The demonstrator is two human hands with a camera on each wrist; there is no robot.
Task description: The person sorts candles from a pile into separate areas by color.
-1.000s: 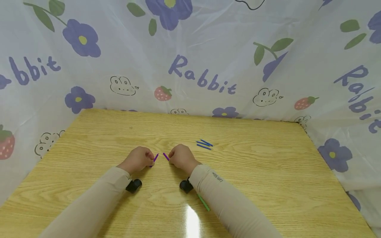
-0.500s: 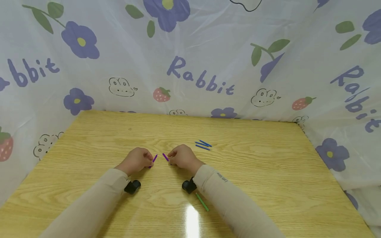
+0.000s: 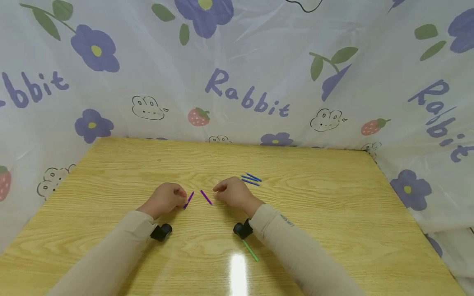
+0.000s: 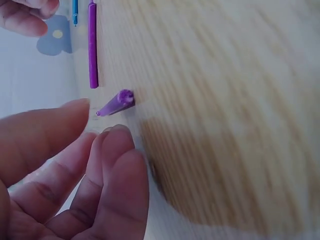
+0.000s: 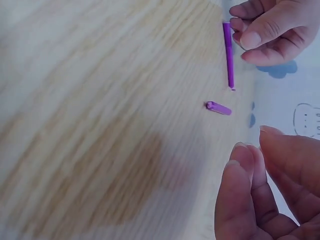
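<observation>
Two thin purple sticks with small pointed tips, which could be crayons or candles, lie slanted on the wooden table. Beside the left purple stick is my left hand, its fingers loosely bent and its thumb apart from them. In the left wrist view that stick lies just past the fingertips. The right purple stick lies free, a small gap from my right hand. Nothing is held between the right thumb and fingers in the right wrist view.
Behind the right hand, several blue sticks lie close together. A green stick lies near the right forearm, partly behind the black wrist camera. A printed cloth hangs along the table's back edge.
My right hand has let go of its purple stick and drawn back to the right. My left hand has released its stick and shifted slightly left. Both sticks stay on the table.
</observation>
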